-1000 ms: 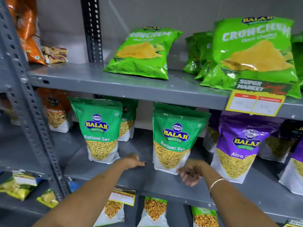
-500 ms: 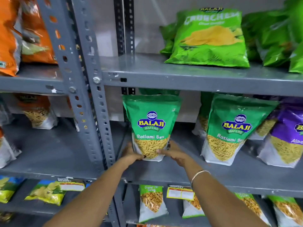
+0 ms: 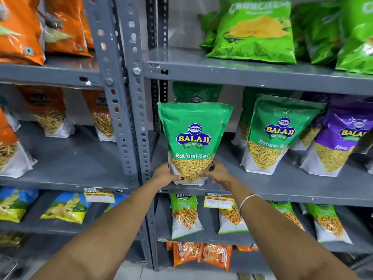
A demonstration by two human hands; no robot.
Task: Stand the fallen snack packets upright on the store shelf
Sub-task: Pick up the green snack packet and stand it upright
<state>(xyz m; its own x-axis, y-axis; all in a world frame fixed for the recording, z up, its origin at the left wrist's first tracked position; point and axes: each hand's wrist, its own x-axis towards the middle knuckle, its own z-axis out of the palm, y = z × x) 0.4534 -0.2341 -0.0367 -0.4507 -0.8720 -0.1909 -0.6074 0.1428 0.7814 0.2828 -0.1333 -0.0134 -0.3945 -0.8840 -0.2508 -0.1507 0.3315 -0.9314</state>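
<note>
A green Ratlami Sev packet (image 3: 193, 136) stands upright at the left end of the middle grey shelf (image 3: 282, 184), close to the front edge. My left hand (image 3: 164, 174) grips its lower left corner and my right hand (image 3: 217, 174) grips its lower right corner. Another green packet (image 3: 196, 93) stands right behind it, mostly hidden. To the right a second Ratlami Sev packet (image 3: 276, 134) stands leaning back, and a purple Aloo packet (image 3: 341, 140) stands beside that.
A perforated grey upright post (image 3: 129, 110) rises just left of the held packet. Green Crunchem bags (image 3: 256, 31) lie on the shelf above. Orange packets (image 3: 50, 116) stand in the left bay. Smaller packets and yellow price tags (image 3: 218, 202) fill the shelf below.
My view swung left and closer to the shelf. Both hands, free a second ago, closed on the bottom of the left Ratlami Sev packet and keep hold of it.
</note>
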